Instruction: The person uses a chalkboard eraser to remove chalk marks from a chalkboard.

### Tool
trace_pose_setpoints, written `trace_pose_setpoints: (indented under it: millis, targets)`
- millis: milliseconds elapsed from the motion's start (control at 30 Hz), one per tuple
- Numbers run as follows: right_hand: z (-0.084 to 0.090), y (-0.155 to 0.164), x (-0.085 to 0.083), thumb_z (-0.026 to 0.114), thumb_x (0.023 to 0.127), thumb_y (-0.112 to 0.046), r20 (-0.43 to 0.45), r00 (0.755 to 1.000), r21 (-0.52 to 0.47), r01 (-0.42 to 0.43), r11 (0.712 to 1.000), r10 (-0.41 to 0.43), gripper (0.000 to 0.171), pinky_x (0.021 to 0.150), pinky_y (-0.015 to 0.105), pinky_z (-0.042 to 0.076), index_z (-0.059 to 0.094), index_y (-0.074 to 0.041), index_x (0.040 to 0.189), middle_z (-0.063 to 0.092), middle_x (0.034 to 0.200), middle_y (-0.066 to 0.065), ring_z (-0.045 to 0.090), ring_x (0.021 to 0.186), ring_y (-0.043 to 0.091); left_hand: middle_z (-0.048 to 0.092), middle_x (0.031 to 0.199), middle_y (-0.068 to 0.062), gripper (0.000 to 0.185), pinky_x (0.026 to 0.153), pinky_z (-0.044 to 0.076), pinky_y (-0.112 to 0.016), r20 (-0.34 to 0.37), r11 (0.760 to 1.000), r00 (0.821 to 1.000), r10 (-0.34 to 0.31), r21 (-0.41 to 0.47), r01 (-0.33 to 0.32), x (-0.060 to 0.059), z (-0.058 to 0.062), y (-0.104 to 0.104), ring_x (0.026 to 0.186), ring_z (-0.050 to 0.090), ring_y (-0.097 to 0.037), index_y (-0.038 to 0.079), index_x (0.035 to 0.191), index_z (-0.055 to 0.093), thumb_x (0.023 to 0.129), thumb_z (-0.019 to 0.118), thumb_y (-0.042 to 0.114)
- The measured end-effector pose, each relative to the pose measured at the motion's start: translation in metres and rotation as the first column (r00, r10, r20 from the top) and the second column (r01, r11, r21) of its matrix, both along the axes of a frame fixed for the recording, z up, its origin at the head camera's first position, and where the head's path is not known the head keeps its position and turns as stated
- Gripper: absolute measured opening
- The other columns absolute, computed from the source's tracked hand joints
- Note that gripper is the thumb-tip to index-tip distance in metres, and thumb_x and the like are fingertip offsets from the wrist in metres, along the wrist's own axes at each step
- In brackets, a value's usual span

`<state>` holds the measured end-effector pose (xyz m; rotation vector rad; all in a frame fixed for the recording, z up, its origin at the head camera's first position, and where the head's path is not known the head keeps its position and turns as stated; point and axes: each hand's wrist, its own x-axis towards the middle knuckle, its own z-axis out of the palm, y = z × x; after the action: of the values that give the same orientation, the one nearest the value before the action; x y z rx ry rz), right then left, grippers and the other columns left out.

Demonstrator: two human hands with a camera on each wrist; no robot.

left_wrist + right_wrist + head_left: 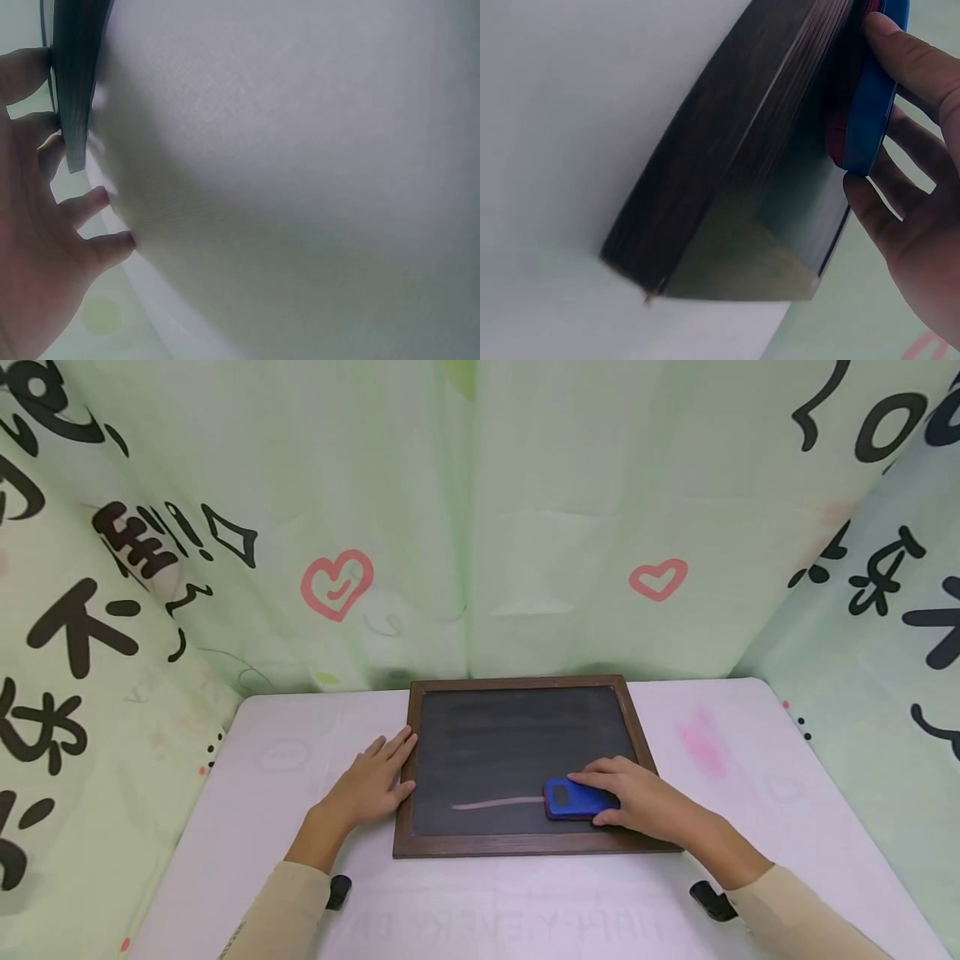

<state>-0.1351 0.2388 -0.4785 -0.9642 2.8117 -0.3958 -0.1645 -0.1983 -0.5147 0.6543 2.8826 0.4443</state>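
A small blackboard (510, 735) in a brown wooden frame lies on the white table. My right hand (637, 793) grips a blue board eraser (573, 799) near the board's lower right, thumb and fingers on its sides. The eraser's reddish underside (838, 135) shows in the right wrist view, facing the board. From its left edge a pale pink chalk line (495, 803) runs left along the lower board. My left hand (367, 785) rests with spread fingers at the frame's left side (79, 82), some fingertips touching it and others on the table.
A pale green cloth (540, 527) with black lettering and pink hearts rises behind the table (300, 735) and along both sides. A faint pink smudge (703, 739) marks the tabletop right of the board. Black straps (712, 900) show at both wrists.
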Motion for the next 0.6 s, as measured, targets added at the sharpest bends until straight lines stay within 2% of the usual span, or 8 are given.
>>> trace_pose_setpoints:
  millis: [267, 600]
  targets:
    - [-0.002, -0.027, -0.004, 0.083, 0.088, -0.031, 0.005, 0.999, -0.001, -0.040, 0.999, 0.040, 0.062, 0.098, 0.047, 0.055, 0.063, -0.015, 0.144, 0.064, 0.134, 0.006, 0.060, 0.118, 0.027, 0.023, 0.172, -0.011, 0.069, 0.113, 0.032, -0.075, -0.009, 1.000, 1.000, -0.004, 0.003, 0.004, 0.001, -0.001, -0.001, 0.151, 0.029, -0.053, 0.009, 0.164, 0.027, 0.106, 0.053, 0.036]
    - [-0.001, -0.066, -0.011, 0.082, 0.089, -0.035, -0.010, 0.994, 0.035, -0.111, 0.993, 0.112, 0.065, 0.096, 0.043, 0.056, 0.060, -0.014, 0.147, 0.064, 0.136, 0.007, 0.060, 0.116, 0.026, 0.020, 0.173, -0.007, 0.068, 0.115, 0.030, -0.074, 0.010, 1.000, 1.000, 0.013, -0.007, -0.013, 0.000, 0.001, 0.000, 0.153, 0.026, -0.051, 0.012, 0.166, 0.025, 0.107, 0.051, 0.037]
